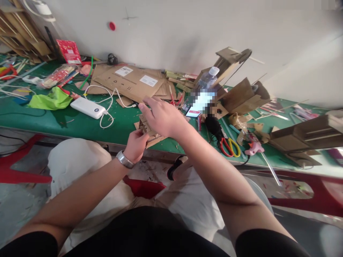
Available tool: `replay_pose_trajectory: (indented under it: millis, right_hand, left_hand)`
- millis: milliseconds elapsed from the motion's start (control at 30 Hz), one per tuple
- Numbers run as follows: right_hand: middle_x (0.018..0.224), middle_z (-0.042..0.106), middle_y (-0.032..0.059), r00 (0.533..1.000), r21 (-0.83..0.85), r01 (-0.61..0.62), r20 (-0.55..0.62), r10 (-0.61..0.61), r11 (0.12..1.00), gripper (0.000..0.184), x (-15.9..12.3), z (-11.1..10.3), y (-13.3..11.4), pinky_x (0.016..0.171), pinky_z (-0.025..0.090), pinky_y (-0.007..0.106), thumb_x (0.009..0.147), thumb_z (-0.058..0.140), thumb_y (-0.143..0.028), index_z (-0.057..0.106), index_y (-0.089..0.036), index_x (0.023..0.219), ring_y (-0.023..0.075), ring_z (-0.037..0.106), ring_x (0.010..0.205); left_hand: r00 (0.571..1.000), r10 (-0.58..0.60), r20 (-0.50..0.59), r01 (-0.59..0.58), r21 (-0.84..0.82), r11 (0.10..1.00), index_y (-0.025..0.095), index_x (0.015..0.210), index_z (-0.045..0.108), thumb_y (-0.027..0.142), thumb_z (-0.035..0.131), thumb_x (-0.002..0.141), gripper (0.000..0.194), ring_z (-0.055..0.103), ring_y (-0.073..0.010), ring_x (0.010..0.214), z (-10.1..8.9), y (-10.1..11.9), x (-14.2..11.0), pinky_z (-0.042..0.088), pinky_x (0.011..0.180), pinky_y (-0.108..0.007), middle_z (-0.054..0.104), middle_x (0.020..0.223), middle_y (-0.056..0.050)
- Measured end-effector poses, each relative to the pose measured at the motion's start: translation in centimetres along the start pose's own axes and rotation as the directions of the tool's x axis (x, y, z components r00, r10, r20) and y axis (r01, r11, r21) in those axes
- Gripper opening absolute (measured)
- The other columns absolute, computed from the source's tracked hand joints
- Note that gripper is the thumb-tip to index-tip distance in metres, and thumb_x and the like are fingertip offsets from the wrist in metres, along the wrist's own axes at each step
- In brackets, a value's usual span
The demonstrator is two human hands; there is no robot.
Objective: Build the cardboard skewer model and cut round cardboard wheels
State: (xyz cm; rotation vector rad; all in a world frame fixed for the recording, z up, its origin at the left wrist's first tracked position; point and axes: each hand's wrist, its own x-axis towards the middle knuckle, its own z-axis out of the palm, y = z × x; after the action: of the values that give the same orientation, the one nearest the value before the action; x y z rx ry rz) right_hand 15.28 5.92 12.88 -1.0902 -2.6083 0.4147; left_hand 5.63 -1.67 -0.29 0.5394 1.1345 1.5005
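My left hand (136, 145), with a metal watch on the wrist, grips a small brown cardboard piece (146, 127) between thumb and fingers at the table's front edge. Over its far side bends my right hand (164, 117), thumb and forefinger drawn close together. Whatever that hand holds is hidden behind its own fingers. Beneath both hands lies a flat scrap of cardboard (157, 142). Behind them are a large flattened cardboard sheet (128, 85) with white labels and the end of a white cable (131, 105).
On the green table (118, 123) lie a white power bank (87, 107), a lit phone (199, 103), scissors (230, 147) and a pink glue gun (254, 147). A plastic bottle (209, 78) stands behind. Cardboard structures (305, 134) occupy the right side.
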Motion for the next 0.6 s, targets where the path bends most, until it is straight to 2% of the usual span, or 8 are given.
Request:
replay_pose_trajectory:
  millis: [300,467,600]
  right_hand:
    - [0.119,0.075,0.018,1.0,0.06,0.012,0.012,-0.013,0.998,0.044,0.3,0.3,0.0,0.097,0.049,0.039,0.12,0.037,-0.046,0.067,-0.014,0.118,0.0289,0.072,0.113]
    - [0.118,0.076,0.0171,0.999,0.08,0.025,-0.023,-0.023,0.996,0.051,0.3,0.7,0.3,0.094,0.05,0.038,0.119,0.034,-0.053,0.068,-0.015,0.116,0.0279,0.072,0.11]
    - [0.117,0.076,0.0164,0.999,0.083,0.022,-0.031,-0.02,0.996,0.049,0.4,0.9,0.3,0.094,0.05,0.036,0.119,0.035,-0.051,0.068,-0.015,0.115,0.0262,0.072,0.109]
  left_hand:
    - [1.0,0.008,-0.01,-0.008,-0.029,1.0,0.015,0.079,0.074,0.044,0.099,0.06,0.043,0.076,-0.0252,0.084,0.7,0.7,-0.2,0.06,0.076,-0.035,0.081,0.085,-0.008]
    - [1.0,0.022,0.007,-0.022,-0.043,0.999,0.016,0.075,0.071,0.044,0.099,0.06,0.043,0.074,-0.0241,0.079,1.0,1.4,-0.4,0.057,0.071,-0.034,0.077,0.076,-0.006]
    - [0.998,0.035,0.043,-0.032,-0.07,0.997,0.016,0.076,0.072,0.045,0.101,0.056,0.046,0.075,-0.0247,0.079,1.4,2.1,-0.5,0.059,0.074,-0.036,0.076,0.075,-0.005]
